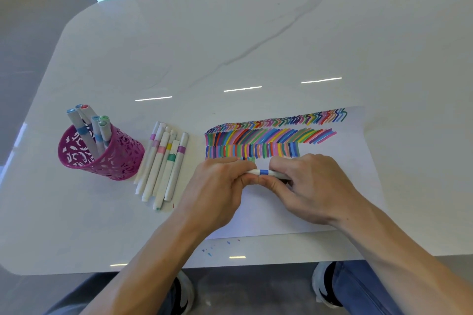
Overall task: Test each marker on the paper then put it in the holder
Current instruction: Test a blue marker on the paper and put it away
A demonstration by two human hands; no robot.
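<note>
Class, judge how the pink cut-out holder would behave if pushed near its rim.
The holder probably feels light: its walls are cut-out lattice. It may tip, since the markers in it stand well above the rim and lean to one side. On the glossy table it could slide first.

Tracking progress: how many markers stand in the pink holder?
6 markers, judged by their caps, all leaning together in the pink holder; more may be hidden among them.

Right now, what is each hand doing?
Left hand: closed on one end of the blue marker.
Right hand: closed on its other end.
</note>
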